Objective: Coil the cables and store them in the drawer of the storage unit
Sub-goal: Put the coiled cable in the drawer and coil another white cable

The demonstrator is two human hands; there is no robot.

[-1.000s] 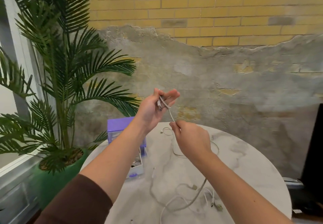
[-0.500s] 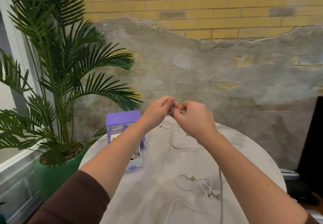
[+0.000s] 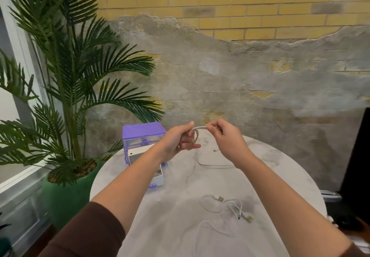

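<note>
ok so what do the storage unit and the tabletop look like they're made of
Storage unit: looks like plastic, with an opaque glossy purple lid and frame, clear walls you can see through, and a white drawer pulled out. Tabletop: pale grey with darker veins, marble or a marble-look surface; which one the picture can't settle.

Both forearms reach forward from the bottom of the view and converge at mid-height, the left one bare from a brown sleeve [image 3: 86,234] pushed up near the elbow. The left hand [image 3: 178,141] is turned palm inward, its thumb and forefinger closed in a pinching grip at the top while the lower fingers curl loosely beneath. The right hand [image 3: 226,138] sits just beside it, back toward the camera, knuckles up, its fingertips [image 3: 210,127] pinched together and pointing at the left thumb.
</note>
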